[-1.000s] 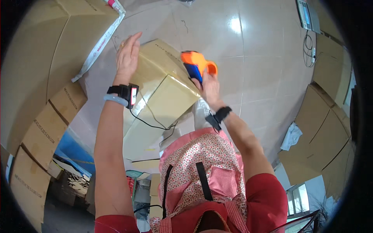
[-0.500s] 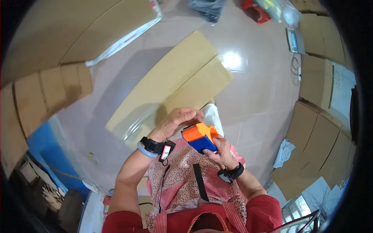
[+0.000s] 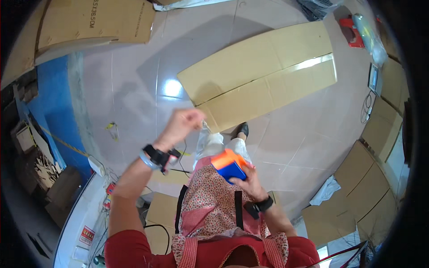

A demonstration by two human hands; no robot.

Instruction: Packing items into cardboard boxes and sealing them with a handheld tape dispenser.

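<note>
A tape dispenser [image 3: 230, 164] with an orange top and a blue side sits in my right hand [image 3: 251, 183], in front of my flowered apron [image 3: 210, 192]. My left hand [image 3: 181, 126] is raised to the left, fingers curled together and somewhat blurred. Whatever it may hold is hidden. Beyond both hands, a long flat folded cardboard carton [image 3: 263, 67] lies slantwise on the floor by my feet, its near corner close to my left hand. A shiny strip of clear tape [image 3: 314, 61] crosses its far right part.
Large cardboard boxes [image 3: 96, 22] stand at the far left. More cardboard [image 3: 357, 183] leans along the right, near a pale crumpled bag [image 3: 325, 190]. Plastic-wrapped items [image 3: 367, 38] and a device with a cable [image 3: 373, 77] are at the far right. My shoe [image 3: 242, 129] touches the carton's edge area.
The carton has swung round: its taped part was at the near left and is now at the far right. My left hand has moved left, away from the tape dispenser. My view has shifted.
</note>
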